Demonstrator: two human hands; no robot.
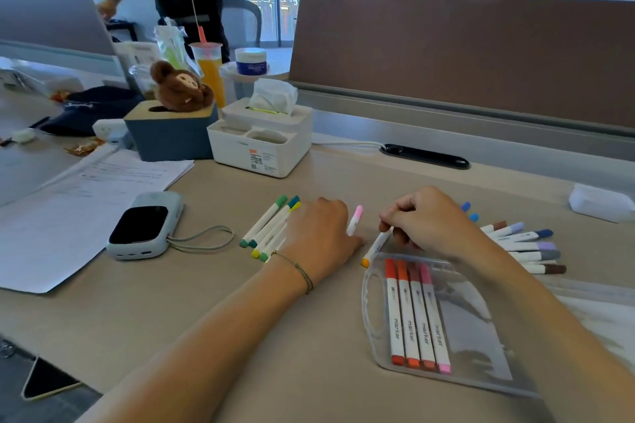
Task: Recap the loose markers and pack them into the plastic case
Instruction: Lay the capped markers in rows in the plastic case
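Mostly beige desk (240, 319) w/ markers (269, 227), brown partition (464, 55) behind

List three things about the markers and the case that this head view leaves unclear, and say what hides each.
1. Markers at right: the right hand and forearm cover part of the pile, so no count.
2. Orange-tipped marker: its upper end is hidden in the right hand's fingers.
3. Plastic case: the right forearm covers its right side.
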